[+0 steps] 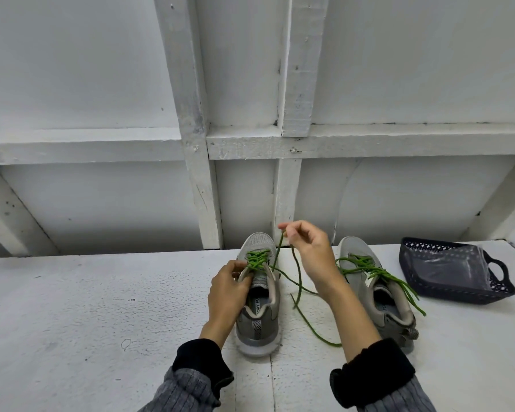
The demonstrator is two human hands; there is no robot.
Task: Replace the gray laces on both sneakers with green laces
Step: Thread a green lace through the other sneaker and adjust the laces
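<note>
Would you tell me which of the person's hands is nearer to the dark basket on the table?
The right hand. It is raised between the two sneakers, pinching a green lace, with one sneaker between it and the dark basket. The left hand grips the farther sneaker.

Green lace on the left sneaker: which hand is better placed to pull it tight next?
Probably the right hand: it already pinches the green lace, raised above the left sneaker. The left hand rests at that sneaker's top eyelets, steadying it.
</note>
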